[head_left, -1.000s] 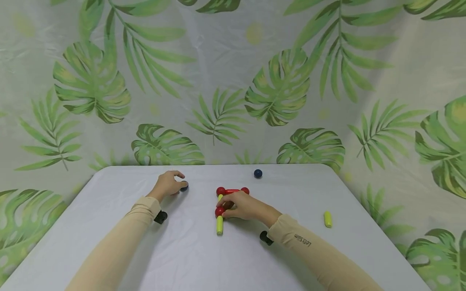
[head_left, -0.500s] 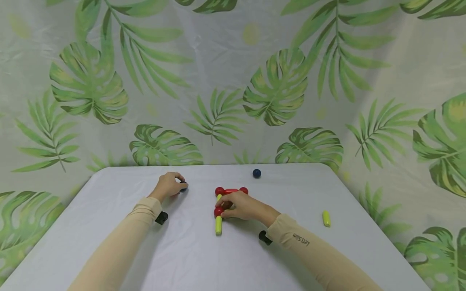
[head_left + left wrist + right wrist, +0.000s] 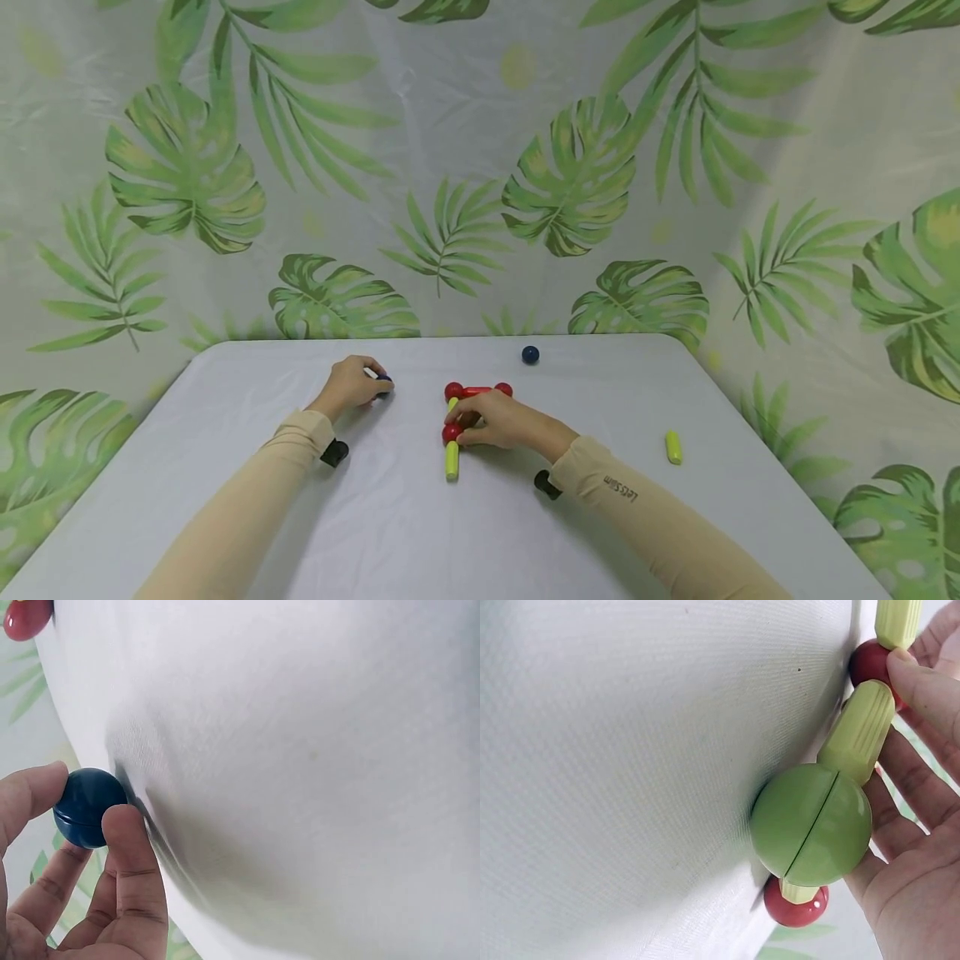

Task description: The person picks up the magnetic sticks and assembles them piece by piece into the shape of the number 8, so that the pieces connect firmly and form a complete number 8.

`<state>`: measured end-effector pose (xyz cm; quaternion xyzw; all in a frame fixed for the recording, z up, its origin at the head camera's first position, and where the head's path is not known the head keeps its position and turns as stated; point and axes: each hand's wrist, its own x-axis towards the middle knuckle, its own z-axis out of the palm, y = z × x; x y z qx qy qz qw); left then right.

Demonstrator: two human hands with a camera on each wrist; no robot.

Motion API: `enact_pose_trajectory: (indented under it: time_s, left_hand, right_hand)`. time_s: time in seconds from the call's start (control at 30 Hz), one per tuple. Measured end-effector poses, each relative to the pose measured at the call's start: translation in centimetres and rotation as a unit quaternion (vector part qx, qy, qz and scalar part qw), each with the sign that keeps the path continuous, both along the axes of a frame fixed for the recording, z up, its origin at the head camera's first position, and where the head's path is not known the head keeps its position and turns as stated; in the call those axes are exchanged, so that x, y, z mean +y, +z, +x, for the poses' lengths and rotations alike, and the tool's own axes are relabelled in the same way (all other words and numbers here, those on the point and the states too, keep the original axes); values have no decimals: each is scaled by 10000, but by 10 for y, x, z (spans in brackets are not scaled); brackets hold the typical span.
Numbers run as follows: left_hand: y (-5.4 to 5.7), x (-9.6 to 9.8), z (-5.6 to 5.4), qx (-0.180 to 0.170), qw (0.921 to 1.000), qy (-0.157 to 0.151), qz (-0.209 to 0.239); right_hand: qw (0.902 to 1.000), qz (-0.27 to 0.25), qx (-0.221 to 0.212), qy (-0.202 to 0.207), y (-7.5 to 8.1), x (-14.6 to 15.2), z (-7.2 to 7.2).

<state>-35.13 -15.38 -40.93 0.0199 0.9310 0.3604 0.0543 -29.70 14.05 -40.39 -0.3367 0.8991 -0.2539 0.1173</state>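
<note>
My left hand (image 3: 351, 385) pinches a dark blue ball (image 3: 90, 806) between fingers and thumb at the table's far left. Near the middle, my right hand (image 3: 504, 423) holds a red ball (image 3: 451, 432) with the thumb against it. Yellow-green rods (image 3: 857, 729) join on both sides of that ball; one rod (image 3: 452, 461) points toward the near edge. Behind stand two more red balls (image 3: 453, 391), linked by a red rod (image 3: 477, 392). A green ball (image 3: 810, 825) shows in the right wrist view beside my palm; my right hand hides it from the head view.
Another dark blue ball (image 3: 530, 355) lies near the far edge of the white table (image 3: 360, 517). A loose yellow-green rod (image 3: 673, 447) is off to the right. A leaf-patterned curtain (image 3: 465, 167) hangs behind the table.
My left fingers have come together on the dark blue ball, which has shifted slightly right. My right hand has kept its place on the red ball.
</note>
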Motion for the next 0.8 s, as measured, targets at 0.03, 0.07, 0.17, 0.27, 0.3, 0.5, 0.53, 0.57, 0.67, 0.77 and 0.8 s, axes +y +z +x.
enact_pose_trajectory:
  time_s: [0.03, 0.07, 0.17, 0.27, 0.3, 0.5, 0.53, 0.57, 0.67, 0.77, 0.8]
  left_hand:
    - [0, 0, 1, -4, 10000, -1, 29]
    - [0, 0, 3, -1, 10000, -23, 67]
    - [2, 1, 8, -1, 9997, -79, 237]
    - [5, 1, 16, -18, 9987, -209, 472]
    - [6, 1, 19, -18, 9982, -255, 535]
    - [9, 5, 41, -14, 9957, -518, 769]
    - [9, 6, 46, -20, 9951, -566, 804]
    - [9, 8, 50, -28, 9946, -603, 841]
    - [8, 14, 64, -65, 9930, -754, 906]
    - [5, 19, 77, -59, 9912, -855, 1010]
    - [3, 21, 81, -62, 9904, -905, 1042]
  right_hand:
    - [10000, 12, -7, -3, 0, 0, 0]
    - [10000, 16, -21, 1, 1, 0, 0]
    - [10000, 38, -37, -2, 2, -1, 1]
    - [10000, 63, -40, 9, 3, -1, 1]
    - [10000, 73, -33, 11, 3, -1, 1]
    - [9999, 138, 0, -31, 3, -2, -2]
    - [9999, 136, 2, -25, 3, -2, -2]
    - [9999, 129, 0, -17, 3, -2, -2]
    - [9999, 127, 17, 2, 2, -2, -2]
    - [9999, 136, 0, -6, 1, -2, -2]
    - [9999, 140, -5, -10, 0, -2, -3]
